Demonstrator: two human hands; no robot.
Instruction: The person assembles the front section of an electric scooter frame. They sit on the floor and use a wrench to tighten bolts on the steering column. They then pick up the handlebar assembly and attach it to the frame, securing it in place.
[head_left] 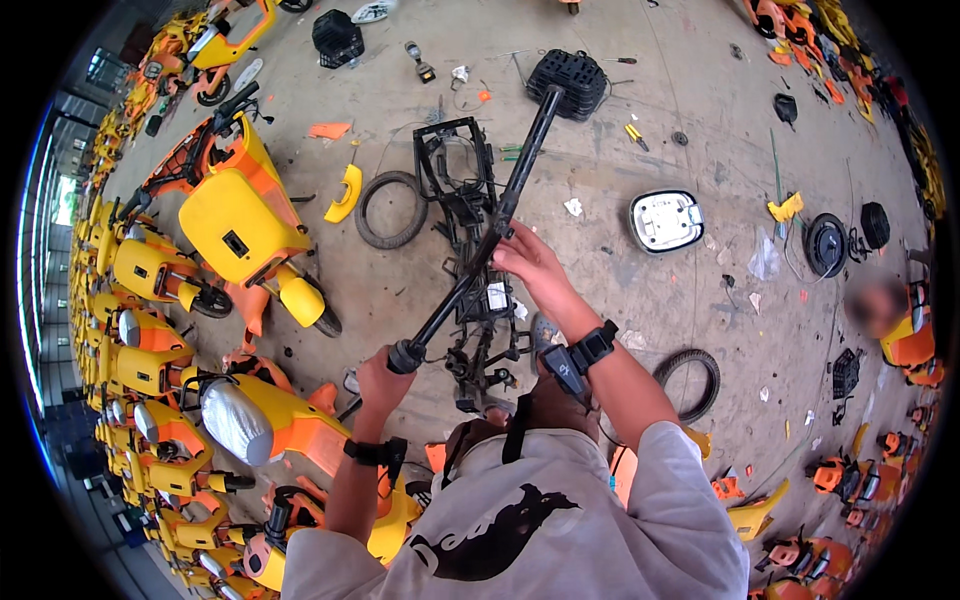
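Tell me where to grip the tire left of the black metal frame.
Likely the near edge of the tire, coming from the picture's lower side: it lies flat with an open middle to curl into, while its right side sits by the frame.

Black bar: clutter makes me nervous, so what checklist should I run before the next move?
1. Left hand closed around the near end of the bar: ok.
2. Right hand at the bar's middle: ok.
3. Right hand's hold firm: cannot tell.
4. Bar clear of the black frame beneath: cannot tell.
5. Floor free of loose things: not ok; a tire and a yellow-handled tool lie there.
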